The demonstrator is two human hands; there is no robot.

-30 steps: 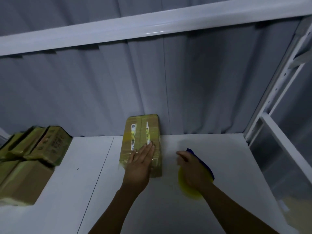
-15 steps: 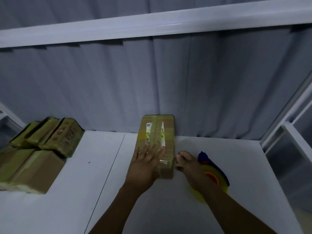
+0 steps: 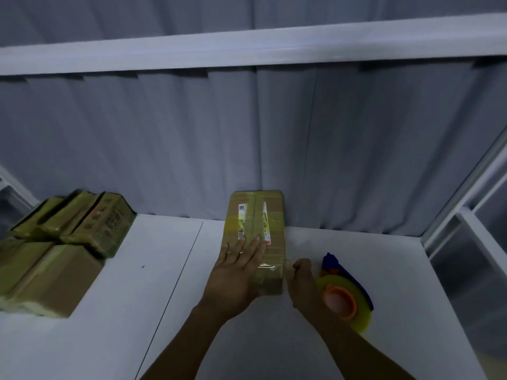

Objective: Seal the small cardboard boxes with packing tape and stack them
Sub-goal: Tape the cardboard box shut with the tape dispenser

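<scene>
Stack of boxes [image 3: 55, 250], far to the left of your left hand: several taped cardboard boxes sit piled at the table's left edge, well apart from the work. They appear to be the finished ones, kept clear so the middle of the table [image 3: 137, 311] stays free for taping.

Left hand [image 3: 236, 272]: you lay it flat, fingers spread and apart, palm down on the near half of the box [image 3: 256, 229]. It grips nothing; it presses. The likely purpose is to pin the box against the table so that it does not slide while tape is drawn or cut at the near end.

Box under your palm: it lies flat, near the centre of the table. Its long axis runs away from you, from beneath your fingers to the grey curtain [image 3: 301, 146], which its far end touches or nearly touches. A band of tape follows that axis along the top seam, between two pale labels just beyond your fingertips. The near end points at you and sits just left of your right hand.

Right hand [image 3: 301, 281]: it is closed on the tape dispenser [image 3: 343, 300], thumb close to the box's near right corner. The yellow roll with its orange hub lies just right of your knuckles, blue body behind. Whether a strip runs between roll and box cannot be told.
</scene>
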